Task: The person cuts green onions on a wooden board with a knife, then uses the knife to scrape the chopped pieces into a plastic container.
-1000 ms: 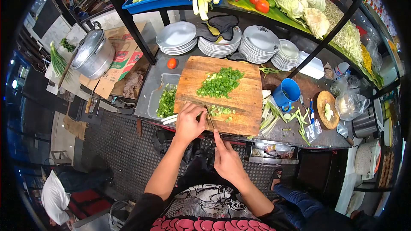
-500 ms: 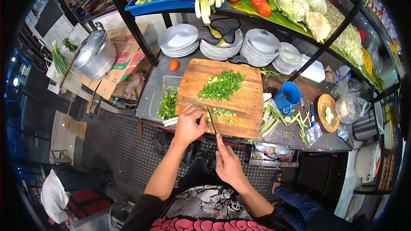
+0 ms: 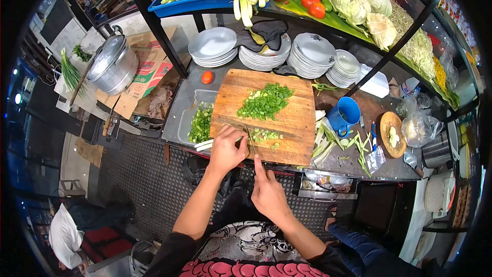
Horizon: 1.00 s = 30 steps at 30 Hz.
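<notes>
My right hand [image 3: 269, 192] is wrapped round a knife [image 3: 250, 141], whose blade stands close beside the fingertips of my left hand [image 3: 225, 149]. With curled fingers, my left hand holds pale green onion stalks [image 3: 204, 145] at the front left of a wooden cutting board [image 3: 302, 118]. Small cut pieces [image 3: 265, 135] lie just right of the blade. A larger pile of chopped green onion [image 3: 265, 101] sits on the upper middle of the board. Left of the board, a clear plastic tray [image 3: 187, 118] holds more chopped greens [image 3: 202, 123].
Stacked plates [image 3: 212, 46] and a tomato [image 3: 207, 77] are behind the board. At its right are loose stalks [image 3: 325, 141], a blue mug [image 3: 344, 114] and a round wooden board [image 3: 392, 123]. A lidded pot [image 3: 115, 66] stands far left. Black frame bars cross overhead.
My right hand and the knife have shifted a little left, toward my left hand. My left hand has stayed nearly in place on the stalks.
</notes>
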Each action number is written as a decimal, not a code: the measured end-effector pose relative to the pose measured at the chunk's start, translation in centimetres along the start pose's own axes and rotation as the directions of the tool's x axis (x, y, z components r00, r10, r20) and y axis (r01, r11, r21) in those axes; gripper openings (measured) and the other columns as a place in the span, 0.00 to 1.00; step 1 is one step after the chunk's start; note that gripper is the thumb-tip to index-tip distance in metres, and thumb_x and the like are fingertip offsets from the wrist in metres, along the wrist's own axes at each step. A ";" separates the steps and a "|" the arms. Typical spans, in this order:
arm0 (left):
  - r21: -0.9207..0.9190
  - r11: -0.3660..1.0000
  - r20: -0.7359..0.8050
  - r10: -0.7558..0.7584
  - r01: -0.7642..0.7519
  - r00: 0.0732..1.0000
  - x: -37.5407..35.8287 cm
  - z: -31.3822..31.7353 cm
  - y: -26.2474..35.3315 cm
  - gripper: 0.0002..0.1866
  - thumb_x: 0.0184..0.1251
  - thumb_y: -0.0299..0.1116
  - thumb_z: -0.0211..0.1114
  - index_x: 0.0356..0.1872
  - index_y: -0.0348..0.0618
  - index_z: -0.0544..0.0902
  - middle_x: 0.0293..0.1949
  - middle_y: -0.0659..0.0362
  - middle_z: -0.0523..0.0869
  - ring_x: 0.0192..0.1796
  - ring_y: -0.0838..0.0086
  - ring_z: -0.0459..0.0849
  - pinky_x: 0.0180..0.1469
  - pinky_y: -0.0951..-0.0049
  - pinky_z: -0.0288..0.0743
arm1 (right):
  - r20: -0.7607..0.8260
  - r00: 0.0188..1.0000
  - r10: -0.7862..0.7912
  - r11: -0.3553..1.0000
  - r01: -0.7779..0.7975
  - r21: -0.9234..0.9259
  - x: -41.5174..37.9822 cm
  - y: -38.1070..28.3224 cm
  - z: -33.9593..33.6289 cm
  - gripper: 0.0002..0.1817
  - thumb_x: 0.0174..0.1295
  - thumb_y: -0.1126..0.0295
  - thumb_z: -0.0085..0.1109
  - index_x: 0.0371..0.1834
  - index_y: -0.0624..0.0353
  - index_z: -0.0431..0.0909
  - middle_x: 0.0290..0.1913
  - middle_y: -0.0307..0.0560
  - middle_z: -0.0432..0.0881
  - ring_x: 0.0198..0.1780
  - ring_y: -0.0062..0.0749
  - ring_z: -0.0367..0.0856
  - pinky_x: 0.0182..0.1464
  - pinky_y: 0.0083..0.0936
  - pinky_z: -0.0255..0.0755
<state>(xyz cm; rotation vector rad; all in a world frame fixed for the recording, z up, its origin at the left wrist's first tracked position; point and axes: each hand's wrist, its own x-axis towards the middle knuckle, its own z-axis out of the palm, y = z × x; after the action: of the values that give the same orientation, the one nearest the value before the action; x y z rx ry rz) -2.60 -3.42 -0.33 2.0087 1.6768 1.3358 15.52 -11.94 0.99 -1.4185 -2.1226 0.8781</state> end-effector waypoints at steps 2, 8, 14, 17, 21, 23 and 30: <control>0.012 1.000 0.011 0.000 -0.001 1.000 0.0 -0.1 0.1 0.04 0.58 0.20 0.72 0.34 0.34 0.89 0.35 0.50 0.90 0.43 0.52 0.86 0.49 0.58 0.82 | 0.009 1.000 0.001 1.000 -0.001 -0.011 0.5 -0.4 -0.6 0.43 0.68 0.77 0.57 0.88 0.59 0.53 0.43 0.74 0.80 0.31 0.70 0.83 0.36 0.54 0.84; 0.017 1.000 0.002 0.001 -0.001 1.000 0.0 -0.1 0.1 0.04 0.59 0.21 0.73 0.35 0.35 0.90 0.36 0.50 0.90 0.43 0.51 0.87 0.50 0.58 0.82 | 0.047 0.997 0.054 0.998 -0.054 0.020 -3.3 -0.6 -2.3 0.40 0.71 0.78 0.55 0.88 0.54 0.56 0.39 0.65 0.79 0.37 0.65 0.83 0.44 0.53 0.80; 0.012 1.000 0.011 -0.029 0.029 1.000 0.0 -0.4 0.3 0.05 0.58 0.21 0.73 0.36 0.36 0.90 0.36 0.50 0.90 0.43 0.52 0.87 0.50 0.58 0.83 | 0.065 0.994 0.085 0.978 -0.096 0.184 -4.8 0.7 -3.2 0.39 0.75 0.74 0.55 0.88 0.49 0.56 0.40 0.64 0.79 0.37 0.66 0.83 0.44 0.54 0.79; 0.013 1.000 -0.001 -0.009 0.009 1.000 0.0 -0.2 0.1 0.06 0.57 0.21 0.73 0.36 0.36 0.90 0.35 0.50 0.90 0.42 0.52 0.87 0.49 0.58 0.83 | 0.009 0.999 0.044 0.977 -0.045 0.210 -3.2 0.5 -2.2 0.38 0.75 0.77 0.54 0.88 0.52 0.57 0.40 0.63 0.78 0.37 0.62 0.81 0.44 0.50 0.78; 0.007 1.000 -0.013 -0.002 0.002 1.000 0.0 -0.1 0.0 0.06 0.56 0.21 0.73 0.35 0.36 0.90 0.35 0.50 0.90 0.42 0.52 0.87 0.49 0.58 0.83 | -0.003 1.000 0.009 0.977 -0.008 0.213 -1.6 0.8 -0.6 0.38 0.74 0.78 0.53 0.88 0.54 0.56 0.41 0.63 0.77 0.39 0.63 0.80 0.45 0.50 0.77; 0.010 1.000 -0.016 0.000 0.000 1.000 -0.1 0.0 -0.2 0.05 0.56 0.21 0.73 0.34 0.35 0.90 0.35 0.50 0.90 0.42 0.52 0.87 0.49 0.58 0.83 | 0.016 1.000 0.018 0.984 -0.020 0.177 -1.5 1.3 0.1 0.39 0.74 0.78 0.53 0.88 0.54 0.55 0.41 0.64 0.77 0.40 0.65 0.80 0.45 0.51 0.77; 0.010 1.000 -0.012 -0.016 0.016 1.000 0.0 -0.1 0.1 0.05 0.55 0.20 0.73 0.34 0.36 0.90 0.35 0.50 0.90 0.42 0.52 0.87 0.50 0.58 0.83 | 0.009 1.000 0.005 1.000 -0.005 0.016 -1.5 0.8 0.4 0.44 0.69 0.76 0.56 0.89 0.54 0.52 0.44 0.67 0.79 0.32 0.67 0.84 0.36 0.53 0.84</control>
<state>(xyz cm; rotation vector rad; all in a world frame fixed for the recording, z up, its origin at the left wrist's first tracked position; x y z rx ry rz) -2.58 -3.49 -0.21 1.9929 1.7048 1.3394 16.30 -13.22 0.12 -1.4148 -2.1149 0.9034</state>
